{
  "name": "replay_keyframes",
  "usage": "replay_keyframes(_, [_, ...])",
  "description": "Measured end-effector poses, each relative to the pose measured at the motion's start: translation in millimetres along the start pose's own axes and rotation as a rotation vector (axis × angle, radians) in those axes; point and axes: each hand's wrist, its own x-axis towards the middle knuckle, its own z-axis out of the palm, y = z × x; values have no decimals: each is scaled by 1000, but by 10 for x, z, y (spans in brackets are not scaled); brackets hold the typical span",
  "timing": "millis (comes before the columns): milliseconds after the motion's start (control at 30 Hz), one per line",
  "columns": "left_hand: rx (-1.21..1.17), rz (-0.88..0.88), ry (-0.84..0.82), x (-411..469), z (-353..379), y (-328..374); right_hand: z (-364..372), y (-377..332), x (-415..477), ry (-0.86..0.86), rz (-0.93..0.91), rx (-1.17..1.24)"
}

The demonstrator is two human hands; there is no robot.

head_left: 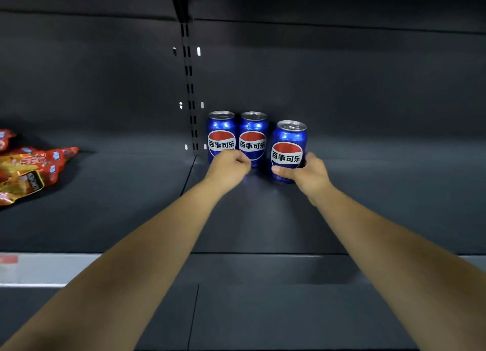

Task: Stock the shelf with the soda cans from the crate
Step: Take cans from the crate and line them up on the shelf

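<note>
Forward, both outstretched, left hand (228,164) fisted before two cans (253,129), right hand (307,172) gripping third can (288,140)

Head cam, fwd/down, near shelf (263,219)

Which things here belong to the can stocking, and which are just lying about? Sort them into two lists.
Job: three blue metal soda cans: left can, middle can, right can; right hand gripping the right can; left hand curled before the other two; dark grey metal shelf.
Lying about: red and orange foil snack packets, at far left.
</note>
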Motion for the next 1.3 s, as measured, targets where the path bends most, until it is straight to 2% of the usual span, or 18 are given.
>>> replay_keyframes(167, [64, 77, -21, 142, 124, 17, -12, 33, 174, -53, -37, -194])
replay_keyframes(300, [134, 148, -44, 158, 214, -79, 63, 95, 240, -1, -46, -363])
replay_keyframes(433, [85, 166, -39, 181, 178, -134, 127, 95, 281, 8, -26, -515])
replay_keyframes(1000, [129, 201, -27, 106, 249, -138, 179, 125, 334, -7, 40, -690])
replay_keyframes(1200, [240, 247, -17, 4, 213, -83, 140, 94, 123, 9, -71, -712])
replay_keyframes(1300, [324, 283, -32, -107, 186, 22, 55, 58, -50, 19, -70, -731])
